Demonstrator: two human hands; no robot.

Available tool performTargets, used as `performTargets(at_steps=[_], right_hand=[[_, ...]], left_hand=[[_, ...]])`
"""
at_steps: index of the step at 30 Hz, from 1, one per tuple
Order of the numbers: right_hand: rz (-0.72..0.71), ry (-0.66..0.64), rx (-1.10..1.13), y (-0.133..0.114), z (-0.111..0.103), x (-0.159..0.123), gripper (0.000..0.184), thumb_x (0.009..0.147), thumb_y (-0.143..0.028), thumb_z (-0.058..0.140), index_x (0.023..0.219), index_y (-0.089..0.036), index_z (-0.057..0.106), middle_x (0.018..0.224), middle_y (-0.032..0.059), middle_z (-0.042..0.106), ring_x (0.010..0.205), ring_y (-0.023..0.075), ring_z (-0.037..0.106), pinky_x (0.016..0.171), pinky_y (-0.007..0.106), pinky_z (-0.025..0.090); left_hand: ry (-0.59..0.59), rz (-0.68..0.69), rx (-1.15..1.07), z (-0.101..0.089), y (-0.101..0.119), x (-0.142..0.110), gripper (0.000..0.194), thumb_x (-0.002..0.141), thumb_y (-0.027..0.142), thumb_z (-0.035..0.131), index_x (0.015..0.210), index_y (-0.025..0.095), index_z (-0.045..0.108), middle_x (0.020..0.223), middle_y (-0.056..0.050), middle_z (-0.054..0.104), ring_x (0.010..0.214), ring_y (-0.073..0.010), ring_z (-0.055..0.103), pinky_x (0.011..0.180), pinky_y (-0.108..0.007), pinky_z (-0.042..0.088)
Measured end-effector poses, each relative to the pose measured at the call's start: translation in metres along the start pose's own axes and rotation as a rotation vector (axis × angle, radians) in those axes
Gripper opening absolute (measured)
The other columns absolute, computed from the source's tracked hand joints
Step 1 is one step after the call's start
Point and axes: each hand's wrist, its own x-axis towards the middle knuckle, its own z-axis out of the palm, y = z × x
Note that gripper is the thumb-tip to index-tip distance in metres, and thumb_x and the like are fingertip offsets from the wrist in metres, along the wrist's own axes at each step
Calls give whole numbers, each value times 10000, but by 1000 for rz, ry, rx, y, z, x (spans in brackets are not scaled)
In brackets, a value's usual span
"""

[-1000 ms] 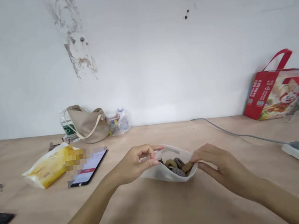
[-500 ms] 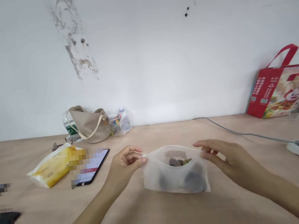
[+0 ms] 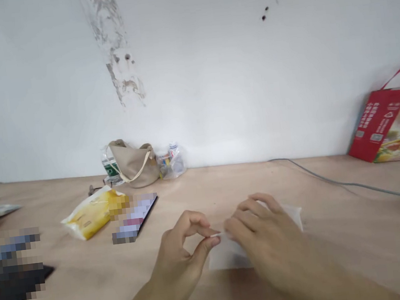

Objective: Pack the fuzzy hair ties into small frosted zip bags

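Note:
A frosted translucent pouch [image 3: 226, 257] lies on the table in front of me, with dark contents showing faintly through its side. My left hand [image 3: 188, 255] pinches the pouch's top left corner between thumb and forefinger. Across the top edge, close to the left fingertips, is my right hand [image 3: 267, 234]. It covers much of the pouch, and its thumb and fingertips are hidden or blurred, so its grip cannot be made out. The pouch's right corner shows beyond the right knuckles.
Left of the hands lie a phone [image 3: 137, 219] and a yellow packet [image 3: 97, 212]. A beige bag [image 3: 136, 164] and a clear plastic bag [image 3: 174, 162] stand by the wall. On the right are a grey cable [image 3: 333, 180] and a red carrier bag [image 3: 381, 124]. Dark objects sit at far left.
My right hand has moved left from the pouch's right corner across its top edge. The mouth, open before with dark pieces showing, is now covered. The view has swung slightly right.

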Motion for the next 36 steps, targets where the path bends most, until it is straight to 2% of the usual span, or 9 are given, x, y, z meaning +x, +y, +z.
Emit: performTargets(at_steps=[6,9,12,13,15,19,24,30,36], right_hand=[[159,42,-251,59,-26,-46,248,863,-133,356,797,-236,571,757,26,662,771,236,612,910,511,311],[100,62,-262,67,-43,-73,250,911,-282,344,867,-263,590,813,39,687,764,257,630,883,513,336],[16,77,-208,52,-40,-90,226,886,-384,430,999,-283,598,928,45,707,819,263,646,832,453,414],[0,89,-196,44,-33,-92,251,882,-381,437,1048,-272,592,981,49,704,856,258,645,804,427,443],[-42,108,-198,28,-14,-92,327,890,-377,414,1125,-214,573,1084,65,679,938,243,631,776,389,476],[-182,48,-251,9,29,-90,524,880,-513,399,1180,-115,560,1210,82,615,1075,240,561,817,371,457],[-135,-22,-228,10,53,-106,647,824,-553,477,1287,-101,476,1309,126,526,1199,300,443,899,445,395],[99,-279,74,20,45,-106,772,805,-635,467,1389,-143,355,1353,118,480,1193,288,467,931,427,416],[223,-410,257,24,48,-104,833,810,-658,441,1442,-173,197,1464,98,291,1326,296,281,1065,503,255]], left_hand=[[212,-33,-54,-17,-21,15,159,687,277,655,755,219,523,632,37,605,661,-161,628,644,-271,493],[-29,-26,-74,-26,-22,14,195,723,344,642,859,215,590,712,0,672,755,-189,643,782,-333,491],[-327,-47,-88,-18,-18,1,356,855,453,452,1106,231,572,1010,-60,695,1002,-237,615,911,-417,448],[-358,-56,-48,-10,-17,-5,395,889,466,374,1169,245,544,1162,-70,638,1103,-251,567,937,-437,435],[-394,21,180,13,-19,-20,493,867,461,449,1318,262,423,1407,-76,423,1293,-282,376,1048,-488,319],[-598,259,446,63,-35,-38,684,829,436,514,1407,159,275,1455,-165,287,1342,-330,253,1058,-521,309],[-589,415,566,80,-53,-40,733,827,347,523,1431,118,177,1458,-182,258,1353,-336,211,1069,-559,256],[-606,473,635,74,-54,-35,750,870,388,465,1449,137,58,1483,-143,225,1368,-313,182,1091,-536,220],[-698,404,663,70,-47,-28,740,885,438,430,1452,159,45,1501,-127,183,1375,-347,115,1080,-559,219]])
